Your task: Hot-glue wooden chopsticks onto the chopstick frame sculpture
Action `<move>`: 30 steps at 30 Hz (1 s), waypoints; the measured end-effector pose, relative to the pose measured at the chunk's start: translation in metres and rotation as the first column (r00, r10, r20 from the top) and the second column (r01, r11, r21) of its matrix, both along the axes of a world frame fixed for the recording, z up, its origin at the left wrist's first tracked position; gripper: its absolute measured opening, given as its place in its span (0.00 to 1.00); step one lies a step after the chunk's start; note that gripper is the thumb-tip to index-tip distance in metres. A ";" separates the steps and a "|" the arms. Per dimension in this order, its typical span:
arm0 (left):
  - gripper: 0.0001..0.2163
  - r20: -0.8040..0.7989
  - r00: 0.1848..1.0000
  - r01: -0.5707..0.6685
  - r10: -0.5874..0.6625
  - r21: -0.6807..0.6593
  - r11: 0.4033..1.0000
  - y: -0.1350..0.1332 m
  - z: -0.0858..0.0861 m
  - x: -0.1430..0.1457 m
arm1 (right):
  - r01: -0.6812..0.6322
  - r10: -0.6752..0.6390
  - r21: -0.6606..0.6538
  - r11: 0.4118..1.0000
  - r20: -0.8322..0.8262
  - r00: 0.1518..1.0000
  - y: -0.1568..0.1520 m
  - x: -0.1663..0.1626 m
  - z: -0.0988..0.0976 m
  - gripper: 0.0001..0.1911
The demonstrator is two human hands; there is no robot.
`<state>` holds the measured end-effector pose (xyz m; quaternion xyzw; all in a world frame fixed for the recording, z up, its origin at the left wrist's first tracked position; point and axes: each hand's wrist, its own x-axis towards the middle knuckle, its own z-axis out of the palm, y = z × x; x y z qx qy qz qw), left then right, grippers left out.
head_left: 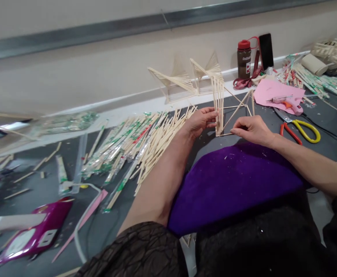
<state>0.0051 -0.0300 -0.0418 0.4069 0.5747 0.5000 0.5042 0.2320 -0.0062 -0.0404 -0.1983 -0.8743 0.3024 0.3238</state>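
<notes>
A small open frame of thin wooden sticks [219,100] stands on the grey table in front of me, with a fan of several sticks rising at its left side. The fingers of my left hand [202,120] are closed against these upright sticks. At the frame's near lower bar, my right hand [252,129] pinches the stick's right end; its fingertips partly hide that corner. Directly below both hands lies a purple cloth-like pad [237,184]. Two similar stick structures [180,82] with twisted fans of sticks stand behind, against the wall.
Loose sticks [159,144] and wrapped chopsticks [125,142] lie left. Rightward are yellow-and-red-handled scissors or cutters [305,130], a glue gun [288,100] on pink paper [268,90], a red-capped bottle [244,59] and a phone [266,52]. A magenta device [38,231] lies front left.
</notes>
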 end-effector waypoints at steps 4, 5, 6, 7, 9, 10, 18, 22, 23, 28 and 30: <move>0.05 0.103 0.995 -0.013 0.019 -0.064 0.998 0.006 0.006 0.012 | 0.042 -0.044 0.038 0.998 0.056 0.997 0.003 0.002 -0.006 0.13; 0.04 0.112 0.993 -0.025 0.033 -0.077 0.997 0.007 0.007 0.015 | 0.052 -0.054 0.046 0.998 0.059 0.997 0.003 0.003 -0.007 0.13; 0.04 0.119 0.992 -0.033 0.044 -0.087 0.996 0.008 0.008 0.019 | 0.059 -0.062 0.052 0.997 0.067 0.996 0.004 0.004 -0.008 0.13; 0.04 0.122 0.991 -0.039 0.050 -0.090 0.995 0.010 0.009 0.021 | 0.063 -0.067 0.057 0.996 0.078 0.995 0.005 0.005 -0.010 0.13; 0.06 0.120 0.991 -0.047 0.056 -0.079 0.996 0.013 0.008 0.026 | 0.064 -0.071 0.063 0.996 0.111 0.991 0.006 0.005 -0.014 0.13; 0.07 0.117 0.991 -0.053 0.060 -0.067 0.996 0.014 0.007 0.027 | 0.064 -0.073 0.066 0.996 0.131 0.989 0.007 0.005 -0.016 0.12; 0.08 0.102 0.986 -0.128 0.132 -0.046 0.991 0.014 -0.002 0.031 | 0.093 -0.131 0.126 0.988 0.341 0.931 0.008 0.001 -0.018 0.12; 0.08 0.068 0.988 -0.132 0.136 -0.058 0.990 0.008 0.003 0.034 | 0.161 -0.180 0.082 0.984 0.377 0.909 0.006 -0.004 -0.017 0.16; 0.09 0.049 0.990 -0.129 0.132 -0.058 0.990 0.007 0.004 0.034 | 0.192 -0.196 0.046 0.980 0.360 0.912 0.006 -0.007 -0.016 0.19; 0.11 -0.037 0.991 -0.129 0.128 -0.019 0.991 0.004 0.006 0.033 | 0.170 -0.064 -0.390 0.905 0.269 0.961 0.003 -0.019 -0.012 0.33; 0.11 -0.070 0.989 -0.134 0.133 -0.005 0.991 0.005 0.004 0.031 | 0.127 -0.014 -0.540 0.832 0.207 0.978 0.003 -0.024 -0.012 0.37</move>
